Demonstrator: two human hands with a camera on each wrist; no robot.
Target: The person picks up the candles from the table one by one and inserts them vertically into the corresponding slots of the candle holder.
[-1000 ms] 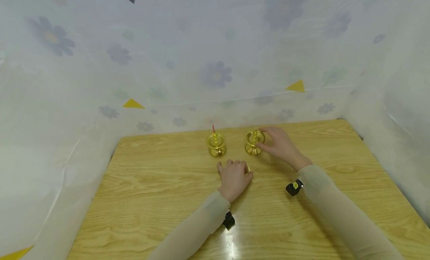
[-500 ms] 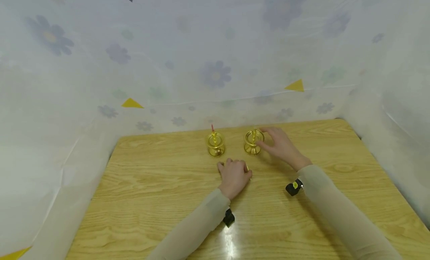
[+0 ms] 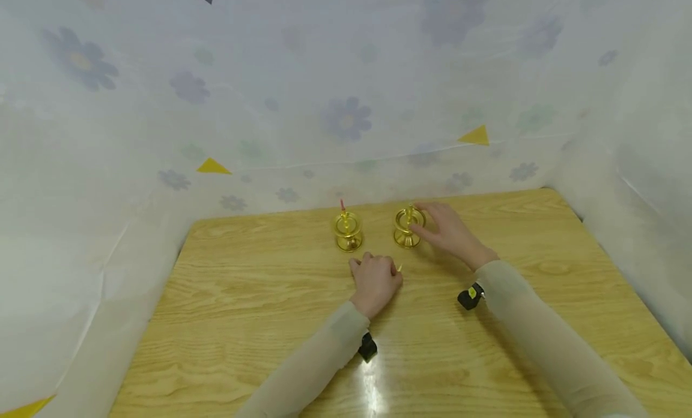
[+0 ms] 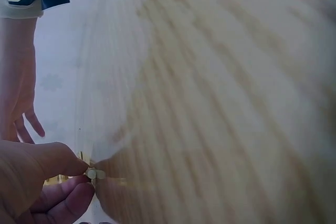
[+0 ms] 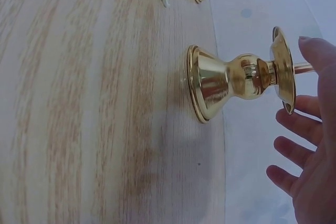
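- The right hand [image 3: 451, 235] is spread beside the right-hand brass candlestick [image 3: 408, 229]; its fingers [image 5: 294, 150] are straight and apart, the thumb tip just at the rim of the drip plate, and nothing is gripped.
- That candlestick stands upright on the wooden table [image 3: 259, 310], its long axis vertical, lying just to the left of the right hand's fingertips and well nearer to this hand than to the other.
- The left hand [image 3: 375, 281] rests knuckles-up on the table, its fingers curled, pinching a small pale candle [image 4: 95, 173] between thumb and forefinger.
- The candle's tip pokes out to the right of the left hand, pointing roughly toward the base of the right-hand candlestick, which stands just beyond it.
- A second candlestick [image 3: 347, 230], already carrying a red candle [image 3: 342, 205], stands just ahead of the left hand's knuckles, apart from them.
- Flowered plastic sheeting [image 3: 346, 106] hangs behind the table.
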